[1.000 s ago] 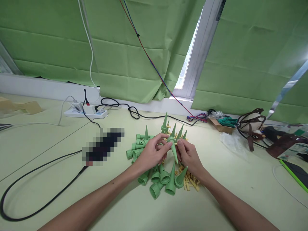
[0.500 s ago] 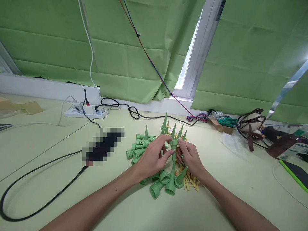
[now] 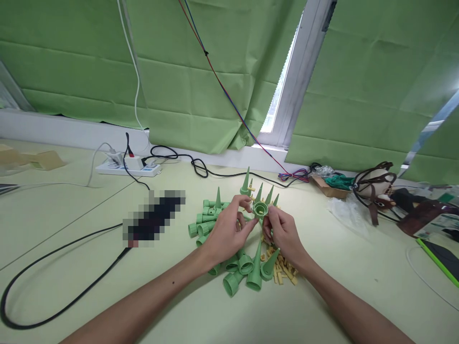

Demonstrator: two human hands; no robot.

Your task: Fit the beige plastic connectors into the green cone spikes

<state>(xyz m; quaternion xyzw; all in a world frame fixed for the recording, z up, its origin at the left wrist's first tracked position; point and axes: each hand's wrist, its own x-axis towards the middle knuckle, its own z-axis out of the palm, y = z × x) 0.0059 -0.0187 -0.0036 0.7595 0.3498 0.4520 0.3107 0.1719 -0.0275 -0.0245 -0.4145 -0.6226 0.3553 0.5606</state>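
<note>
A green plastic watering spike [image 3: 260, 209] is held up with its round, threaded mouth towards me, and a small yellow bit shows inside. My left hand [image 3: 231, 224] grips its rim from the left between thumb and fingers. From the other side, my right hand [image 3: 283, 231] is closed against the spike, its fingertips partly hidden. Below lie several loose green spikes [image 3: 255, 272], and more are piled to the left [image 3: 206, 228]. Small yellow valve pieces [image 3: 285, 272] are heaped under my right hand. Behind the hands, several spikes [image 3: 245, 184] stand point up.
A blurred dark object [image 3: 154, 220] with a black cable lies to the left. A power strip [image 3: 129, 167] and a black cord [image 3: 199, 167] run along the wall. To the right are a cardboard box [image 3: 328, 188], clear plastic [image 3: 346, 215], a bag [image 3: 376, 184] and a green-edged tablet [image 3: 441, 260].
The held spike has tipped: its point was hanging down, and now its open mouth faces me. Both hands have stayed in nearly the same place.
</note>
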